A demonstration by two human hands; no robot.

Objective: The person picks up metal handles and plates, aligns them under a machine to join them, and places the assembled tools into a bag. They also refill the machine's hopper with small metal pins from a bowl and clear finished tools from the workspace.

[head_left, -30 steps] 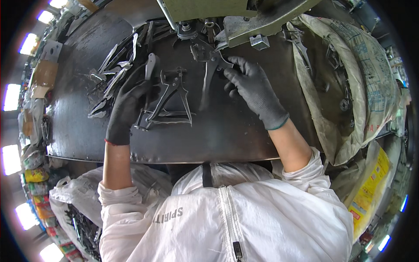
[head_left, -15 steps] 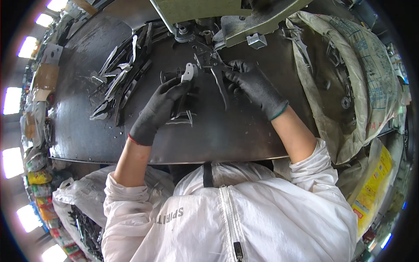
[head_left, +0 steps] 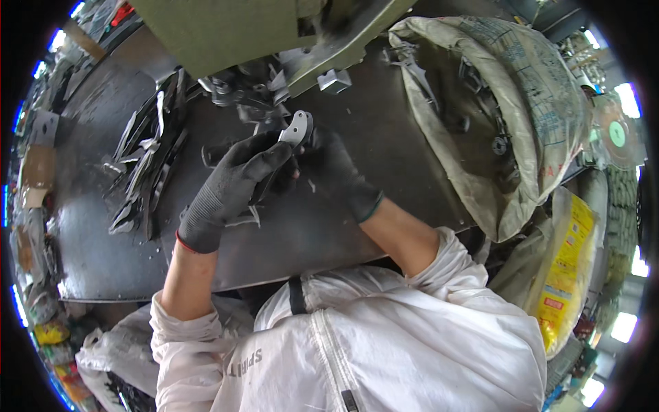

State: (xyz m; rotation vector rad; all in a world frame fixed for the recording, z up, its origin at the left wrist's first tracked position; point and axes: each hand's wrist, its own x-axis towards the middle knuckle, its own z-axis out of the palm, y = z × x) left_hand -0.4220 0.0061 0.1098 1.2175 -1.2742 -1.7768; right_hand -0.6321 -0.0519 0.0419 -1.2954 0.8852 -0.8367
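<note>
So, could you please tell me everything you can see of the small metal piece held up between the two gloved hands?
The metal piece is a small, flat, pale grey plate with a rounded upper end and what looks like a small hole near it. It looks like bare stamped steel, clean and unbent. It stands tilted, lifted above the dark metal table. The left hand, in a dark knit glove, pinches its lower part, which the fingers hide; the right hand touches it from the other side.

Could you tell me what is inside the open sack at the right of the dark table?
The sack holds dark metal pieces lying against its inner wall, some ring-shaped. Deeper down, the folded rim and shadow hide the contents, so how full it is cannot be seen.
</note>
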